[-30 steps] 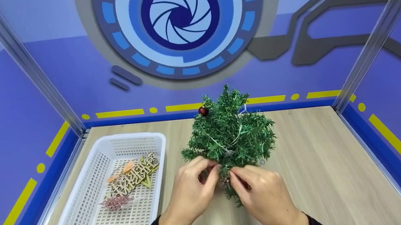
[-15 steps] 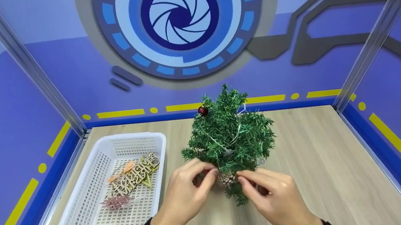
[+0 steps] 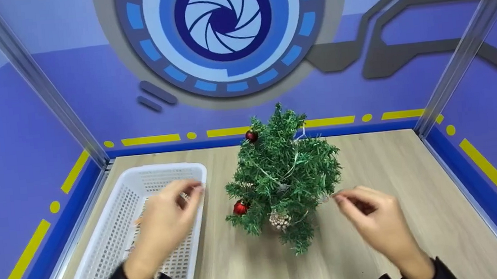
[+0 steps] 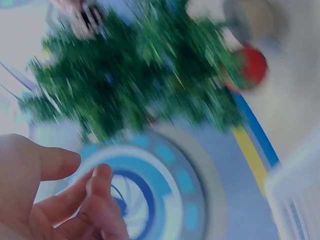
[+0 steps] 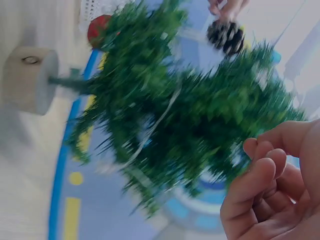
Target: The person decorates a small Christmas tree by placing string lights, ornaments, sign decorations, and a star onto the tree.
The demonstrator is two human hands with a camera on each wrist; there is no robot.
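Note:
A small artificial Christmas tree (image 3: 294, 162) stands on the table, carrying a pinecone (image 3: 280, 220) low at the front, a red ball (image 3: 240, 207) at lower left and a dark red ball (image 3: 252, 136) near the top. My left hand (image 3: 165, 220) hovers over the white basket (image 3: 164, 166), thumb and fingertips slightly apart with nothing visible between them; it hides most of the contents. Just right of the tree is my right hand (image 3: 376, 213), its fingers loosely curled beside a lower branch. In the right wrist view those fingertips (image 5: 250, 147) hold nothing visible.
A light string (image 5: 150, 131) winds round the tree, whose wooden base (image 5: 30, 80) shows in the right wrist view. Blue-purple panels (image 3: 390, 94) enclose the table at the back and sides, with metal posts (image 3: 45, 90) at the corners.
Both hands have left the tree's front: the left has swung over the basket, the right has drawn off rightward. The pinecone and lower red ball now show fully.

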